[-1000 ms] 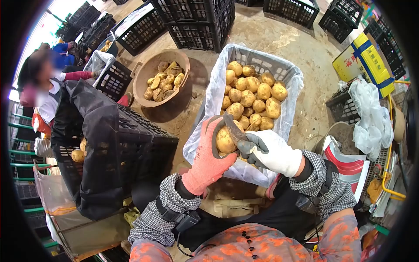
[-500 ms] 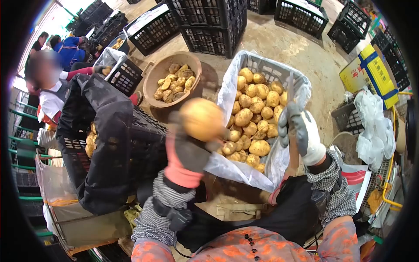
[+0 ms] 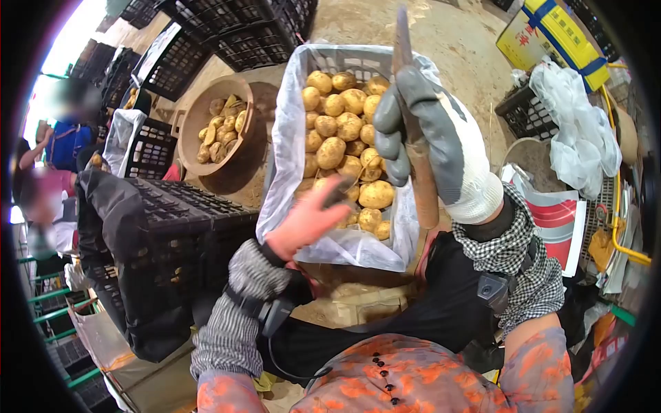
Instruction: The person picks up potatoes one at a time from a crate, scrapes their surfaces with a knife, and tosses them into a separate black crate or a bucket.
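My left hand, in a coral glove with dark fingertips, hovers over the near left part of a crate lined with white plastic. Its fingers are apart and I see no potato in them, though motion smears them a little. Yellow potatoes fill much of the crate. My right hand, in a grey-and-white glove, is wrapped round a knife at the crate's right side. The knife's narrow blade points up and away from me, and its brown handle shows below the fingers.
Left of the crate stands a brown tub with more potatoes. Nearer on the left is a black crate draped with dark cloth. Stacked black crates rise behind. Clear plastic bags hang at right. People sit at far left.
The large potato held in my left hand has left it, and that hand is now lower over the lined crate. My right hand has risen with the knife. The view has shifted right.
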Available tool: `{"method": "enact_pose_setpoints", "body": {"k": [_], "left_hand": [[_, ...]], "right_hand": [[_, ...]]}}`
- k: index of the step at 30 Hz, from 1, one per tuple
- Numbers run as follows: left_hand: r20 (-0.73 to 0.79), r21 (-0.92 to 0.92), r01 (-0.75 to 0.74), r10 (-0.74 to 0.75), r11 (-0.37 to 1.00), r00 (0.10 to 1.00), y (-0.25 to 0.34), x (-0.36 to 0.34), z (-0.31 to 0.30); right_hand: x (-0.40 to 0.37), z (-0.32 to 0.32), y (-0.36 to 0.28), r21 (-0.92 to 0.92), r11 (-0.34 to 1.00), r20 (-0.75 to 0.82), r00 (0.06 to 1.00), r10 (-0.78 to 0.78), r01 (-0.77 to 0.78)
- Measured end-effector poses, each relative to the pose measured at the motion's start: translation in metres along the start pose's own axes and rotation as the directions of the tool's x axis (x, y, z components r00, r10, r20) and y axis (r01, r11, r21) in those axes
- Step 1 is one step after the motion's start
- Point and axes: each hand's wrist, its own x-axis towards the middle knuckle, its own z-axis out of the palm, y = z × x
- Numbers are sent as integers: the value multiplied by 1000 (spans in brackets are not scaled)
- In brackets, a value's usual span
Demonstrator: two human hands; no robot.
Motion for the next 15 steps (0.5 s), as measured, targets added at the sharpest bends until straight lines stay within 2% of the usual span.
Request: {"method": "enact_pose_setpoints", "body": {"k": [1,2,3,4,5,6,7,8,9,10,11,13,14,15], "left_hand": [[178,118,-14,-7,993,984,-41,17,18],[323,259,162,-244,952,914,-44,31,32],[394,363,57,-209,930,895,-87,48,49],[465,525,54,-339,849,818,-97,65,64],[475,525,43,-335,850,814,-132,82,84],[629,518,-89,-309,850,713,-179,98,104],[758,487,-216,-287,846,586,-192,106,115],[761,487,-219,-287,846,582,-205,109,122],[744,422,-208,-206,882,636,-200,108,125],[716,355,-202,-127,913,687,-199,106,127],[676,284,-199,-49,938,735,-198,103,129],[558,140,-213,100,967,824,-203,100,132],[353,168,24,-83,986,932,-216,96,123],[357,-88,222,-177,971,917,-191,91,98]], "right_hand": [[1,-3,1,15,998,25,997,-67,67],[0,-2,-6,17,999,7,999,-40,40],[2,-6,-4,-31,994,29,994,-108,109],[0,-5,-7,-18,998,1,998,-66,66],[-1,-5,-10,-8,1000,-23,999,-26,26],[1,-9,-6,-18,996,-20,996,-84,83],[1,-12,-6,6,998,-13,998,-64,64],[1,-14,-7,13,997,-6,997,-81,81],[1,-16,-8,23,995,-2,995,-97,97],[4,-21,-4,-128,964,29,972,-232,233],[3,-23,-4,-126,964,22,972,-233,234],[4,-24,-5,8,976,13,976,-219,219],[2,-25,-6,13,976,12,976,-219,219],[1,-25,-9,55,980,-11,982,-189,190]]}}
